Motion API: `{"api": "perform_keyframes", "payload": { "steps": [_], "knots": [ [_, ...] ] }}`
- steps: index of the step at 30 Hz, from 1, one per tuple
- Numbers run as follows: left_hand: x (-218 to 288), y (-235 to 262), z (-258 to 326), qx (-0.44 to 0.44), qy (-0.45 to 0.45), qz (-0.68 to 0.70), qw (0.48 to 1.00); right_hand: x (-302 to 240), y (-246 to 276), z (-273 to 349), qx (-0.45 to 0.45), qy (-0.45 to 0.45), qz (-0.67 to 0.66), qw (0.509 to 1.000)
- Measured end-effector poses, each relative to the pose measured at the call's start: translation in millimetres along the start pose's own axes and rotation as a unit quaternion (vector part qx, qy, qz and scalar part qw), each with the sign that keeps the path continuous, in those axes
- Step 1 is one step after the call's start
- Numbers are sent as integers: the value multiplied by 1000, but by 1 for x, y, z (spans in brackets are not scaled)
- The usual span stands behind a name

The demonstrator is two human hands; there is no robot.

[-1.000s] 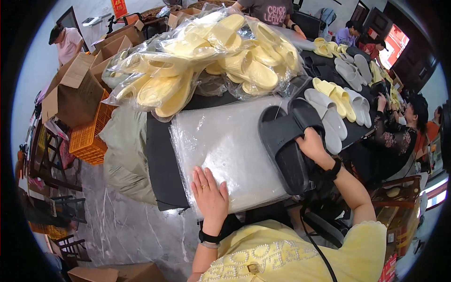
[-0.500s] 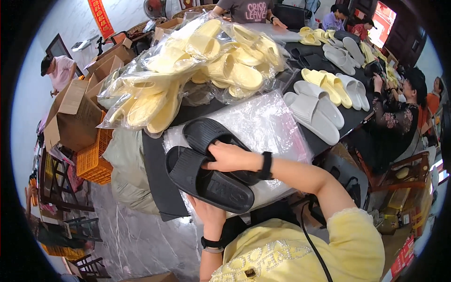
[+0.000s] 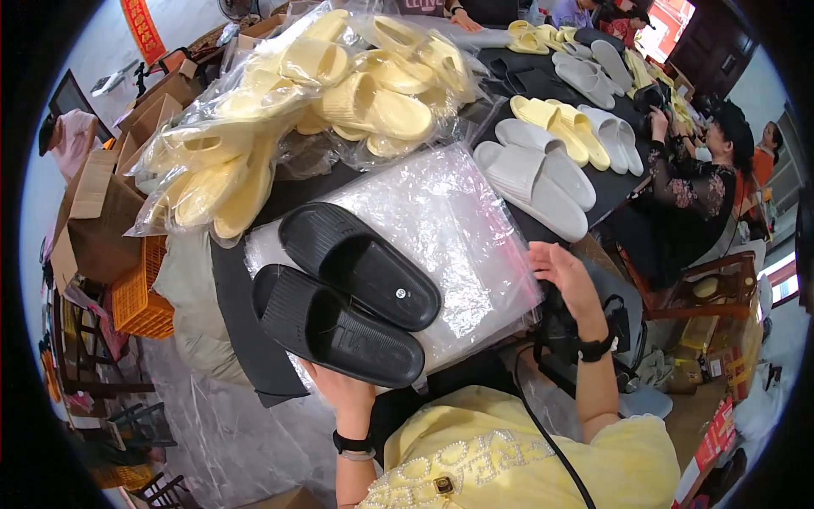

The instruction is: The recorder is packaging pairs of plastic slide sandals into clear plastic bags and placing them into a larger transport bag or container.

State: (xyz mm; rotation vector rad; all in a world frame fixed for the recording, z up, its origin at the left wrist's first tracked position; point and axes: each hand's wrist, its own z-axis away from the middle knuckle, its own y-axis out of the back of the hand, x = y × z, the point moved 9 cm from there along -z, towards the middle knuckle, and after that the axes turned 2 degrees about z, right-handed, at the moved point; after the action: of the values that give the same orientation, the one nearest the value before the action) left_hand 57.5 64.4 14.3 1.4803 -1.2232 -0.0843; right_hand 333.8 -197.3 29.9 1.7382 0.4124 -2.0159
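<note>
Two black slippers lie side by side on a stack of clear plastic bags point(image 3: 449, 229) on the black table point(image 3: 246, 356). The far black slipper point(image 3: 356, 263) rests fully on the bags. The near black slipper point(image 3: 335, 327) sits at the table's front edge. My left hand point(image 3: 343, 394) is just under its near side, touching it, with the fingers hidden beneath. My right hand point(image 3: 564, 276) hovers at the right edge of the bags, fingers apart and empty.
A heap of bagged pale yellow slippers point(image 3: 339, 102) fills the table's back. Loose grey slippers point(image 3: 534, 178) and yellow slippers point(image 3: 551, 123) lie to the right. A seated person in dark patterned clothes point(image 3: 678, 195) works there. Cardboard boxes point(image 3: 93, 212) and an orange crate point(image 3: 140, 297) stand at left.
My right hand carried the two black slippers leftward onto the bags, let them go and drew back to the right. My left hand stayed at the front edge beneath them.
</note>
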Motion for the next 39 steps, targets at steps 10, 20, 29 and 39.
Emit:
{"api": "perform_keyframes", "payload": {
  "steps": [10,20,29,39],
  "knots": [
    [-6,2,8,30,46,60,997,-57,-51,38,-122,94,13,988],
    [3,2,2,11,19,-10,1000,13,-49,8,-76,-66,37,994],
    [8,-4,2,-2,5,-31,1000,16,-55,3,-148,-29,141,978],
    [-4,4,-1,1,27,20,999,-45,-17,21,243,164,193,936]
  ]
}}
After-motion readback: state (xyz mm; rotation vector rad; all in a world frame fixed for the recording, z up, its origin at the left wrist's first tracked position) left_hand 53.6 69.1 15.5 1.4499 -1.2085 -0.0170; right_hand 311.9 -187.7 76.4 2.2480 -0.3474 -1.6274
